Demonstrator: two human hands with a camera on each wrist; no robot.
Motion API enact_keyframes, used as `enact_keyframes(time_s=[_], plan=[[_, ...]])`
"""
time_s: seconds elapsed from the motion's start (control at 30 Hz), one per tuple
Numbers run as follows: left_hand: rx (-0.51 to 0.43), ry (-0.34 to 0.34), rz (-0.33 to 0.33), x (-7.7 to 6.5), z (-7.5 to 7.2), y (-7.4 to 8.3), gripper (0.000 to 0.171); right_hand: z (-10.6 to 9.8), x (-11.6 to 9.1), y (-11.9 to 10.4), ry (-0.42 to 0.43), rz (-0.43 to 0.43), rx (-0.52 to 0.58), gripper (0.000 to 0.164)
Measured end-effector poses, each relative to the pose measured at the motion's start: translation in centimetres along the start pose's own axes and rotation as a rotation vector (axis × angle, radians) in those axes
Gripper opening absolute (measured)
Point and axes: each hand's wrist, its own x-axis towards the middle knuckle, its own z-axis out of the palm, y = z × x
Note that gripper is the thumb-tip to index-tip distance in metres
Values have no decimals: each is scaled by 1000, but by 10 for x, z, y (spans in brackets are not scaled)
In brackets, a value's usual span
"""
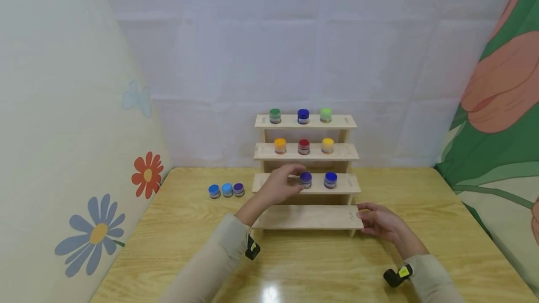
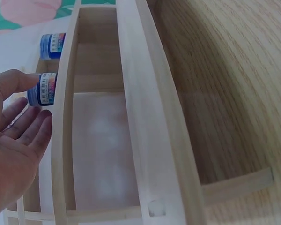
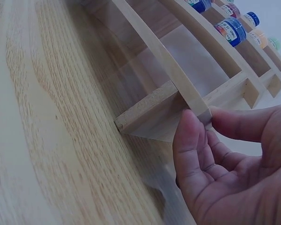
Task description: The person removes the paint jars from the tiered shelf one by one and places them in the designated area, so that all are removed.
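Observation:
My left hand [image 1: 283, 184] is at the third tier of a wooden stepped display shelf [image 1: 307, 217], just left of a purple-lidded paint jar [image 1: 306, 180]. In the left wrist view the thumb overlaps the lid of this jar [image 2: 42, 90], while the other fingers [image 2: 24, 121] are spread loosely beside it. That jar stands upright on the tier, with a blue-lidded jar [image 1: 330, 180] to its right. My right hand [image 1: 381, 222] pinches the right end of the lowest board [image 3: 192, 96] between thumb and fingers.
Green, blue and light green jars [image 1: 326, 115] line the top tier; orange, red and yellow jars [image 1: 303, 147] line the second. Three jars [image 1: 227, 190] in blue and purple stand on the wooden table [image 1: 189, 242] left of the shelf. A white cloth [image 1: 294, 60] hangs behind.

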Motion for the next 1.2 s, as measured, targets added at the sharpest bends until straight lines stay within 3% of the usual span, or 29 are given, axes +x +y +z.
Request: enact_keyframes(time_s=[0.17, 0.4, 0.57, 0.8, 1.0, 1.2], plan=[[-32, -11, 0, 4, 1, 0, 46, 5, 1, -4, 55, 11, -8, 48], [-31, -13, 7, 6, 3, 0, 47, 6, 1, -4, 44, 0, 15, 31], [5, -12, 1, 7, 4, -3, 45, 5, 2, -3, 33, -17, 0, 38], [24, -10, -12, 9, 4, -5, 42, 6, 1, -5, 37, -14, 4, 35], [-12, 3, 6, 12, 3, -1, 40, 5, 2, -8, 55, -14, -19, 50], [-45, 9, 8, 4, 2, 0, 38, -7, 5, 7, -28, -39, 2, 43]])
